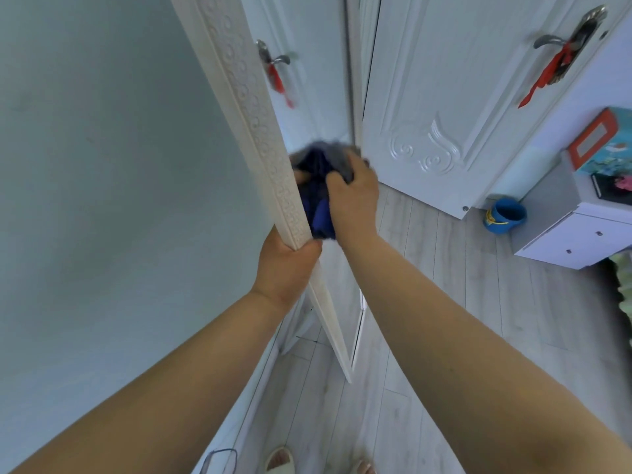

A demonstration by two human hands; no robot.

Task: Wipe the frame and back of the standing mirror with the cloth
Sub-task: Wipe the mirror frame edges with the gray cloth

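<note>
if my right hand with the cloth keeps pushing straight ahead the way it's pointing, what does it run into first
Probably the white door with the scroll carving. The right hand, holding the dark blue cloth beside the mirror frame, points up-frame and away. Nothing else shows in between, though depth is hard to judge and the cloth is blurred.

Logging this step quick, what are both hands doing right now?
Left hand: closed around the edge of the mirror frame, steadying it.
Right hand: closed on the dark blue cloth, pressing it against the mirror beside the frame.
</note>
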